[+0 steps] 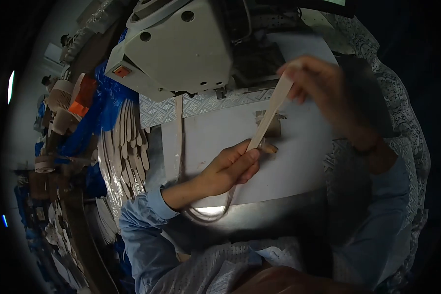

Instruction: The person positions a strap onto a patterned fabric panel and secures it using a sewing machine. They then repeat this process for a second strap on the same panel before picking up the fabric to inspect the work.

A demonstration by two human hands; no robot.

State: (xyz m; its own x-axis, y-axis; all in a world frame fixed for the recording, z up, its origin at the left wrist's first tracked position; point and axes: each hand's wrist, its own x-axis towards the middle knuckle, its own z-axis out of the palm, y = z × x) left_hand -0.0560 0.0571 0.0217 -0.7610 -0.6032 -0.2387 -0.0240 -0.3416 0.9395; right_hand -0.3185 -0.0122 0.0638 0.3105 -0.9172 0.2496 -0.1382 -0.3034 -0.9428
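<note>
A flat beige fabric strip (272,110), wider towards its upper end, slants upward between my two hands. My left hand (234,169) is closed round its lower part, thumb on top. At the upper end, the curled fingers of my right hand (316,83) pinch the strip; they are slightly blurred. A long narrow beige strap (180,137) comes down from under the machine head, passes behind my left forearm and loops at the table edge up towards my left hand. Whether it joins the strip is hidden in that hand.
A large pale machine (186,49) with an orange switch stands at the back. Many beige strips with rounded ends (127,147) hang at the left beside blue plastic (115,85). A white sheet (299,161) covers the worktop, with a small brown block (273,128) behind the strip.
</note>
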